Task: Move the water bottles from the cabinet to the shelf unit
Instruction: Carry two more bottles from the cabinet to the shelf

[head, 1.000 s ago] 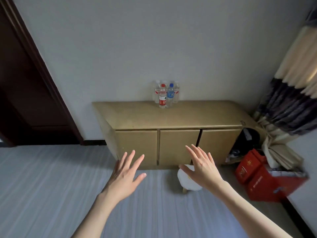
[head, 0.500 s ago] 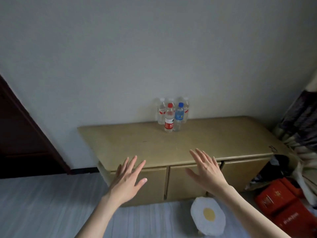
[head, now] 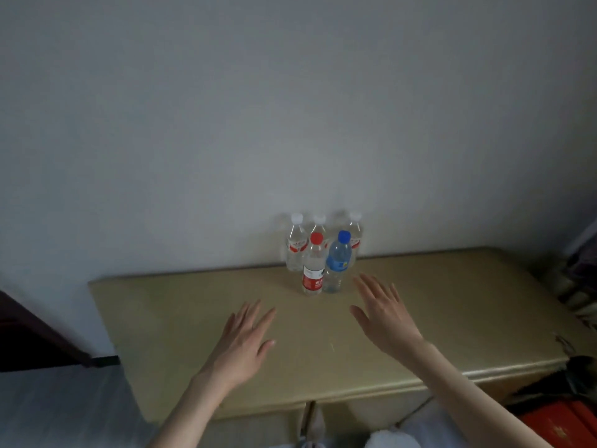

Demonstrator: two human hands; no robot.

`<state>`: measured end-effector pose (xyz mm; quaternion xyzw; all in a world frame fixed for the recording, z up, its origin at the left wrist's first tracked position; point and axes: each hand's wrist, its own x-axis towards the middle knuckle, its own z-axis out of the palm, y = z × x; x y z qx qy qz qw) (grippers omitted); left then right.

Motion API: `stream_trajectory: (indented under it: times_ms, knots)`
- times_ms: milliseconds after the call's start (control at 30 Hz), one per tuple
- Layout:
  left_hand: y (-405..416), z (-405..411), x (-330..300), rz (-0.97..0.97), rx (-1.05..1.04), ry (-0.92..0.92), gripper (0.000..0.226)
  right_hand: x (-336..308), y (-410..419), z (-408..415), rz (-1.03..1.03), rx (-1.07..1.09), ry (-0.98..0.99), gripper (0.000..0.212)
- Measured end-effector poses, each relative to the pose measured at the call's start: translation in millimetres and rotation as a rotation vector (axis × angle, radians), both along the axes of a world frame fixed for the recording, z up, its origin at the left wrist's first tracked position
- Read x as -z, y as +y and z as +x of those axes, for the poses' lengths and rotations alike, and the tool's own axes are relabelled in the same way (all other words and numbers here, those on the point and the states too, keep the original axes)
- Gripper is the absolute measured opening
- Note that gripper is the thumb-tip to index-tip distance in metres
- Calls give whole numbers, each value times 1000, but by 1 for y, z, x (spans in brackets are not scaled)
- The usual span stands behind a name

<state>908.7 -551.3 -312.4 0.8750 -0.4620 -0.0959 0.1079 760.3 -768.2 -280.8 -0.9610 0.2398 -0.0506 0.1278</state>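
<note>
Clear plastic marks all five water bottles, which stand upright in a tight cluster on the tan cabinet (head: 452, 302), at the back of its top close to the grey wall (head: 290, 108). The front pair consists of the red-capped bottle (head: 313, 273) and, just beside it, the blue-capped bottle (head: 337, 263); three white-capped bottles (head: 295, 245) stand behind them. The step in hand appears to be the reach for the first pickup: no bottle is lifted yet, and the shelf unit is not in view. The left hand (head: 240, 342) hovers over the cabinet top, fingers straight and spread, holding nothing, short of the cluster and to its left. The right hand (head: 384, 313) is likewise released and flat, its fingertips near the blue-capped bottle but apart from it. The next move likely calls for each hand to advance and curl round one front bottle at mid-body, below the shoulder. The bottles stand close together, so a wide grip risks knocking a neighbour over; approaching from the outer sides should reduce that risk. Thin plastic walls may flex under pressure, so a moderate squeeze seems advisable. A red box (head: 562, 425) sits low at the right edge.
</note>
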Motion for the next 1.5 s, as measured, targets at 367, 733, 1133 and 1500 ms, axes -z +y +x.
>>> stream_trajectory:
  times_ms: [367,733,1133,1500]
  knots:
    - [-158,124,3,-138,-26,-161,65,20,-147,177,-81,-253,35,37]
    - [-255,195,22,-10,29,-73,68,39,-190,254,148,-214,176,54]
    - [-266,213,26,-126,-26,95,35,47,-193,273,164,-194,185,28]
    - [-248,229,-33,-398,-133,128,29,-6,-188,259,151,-165,-88,36]
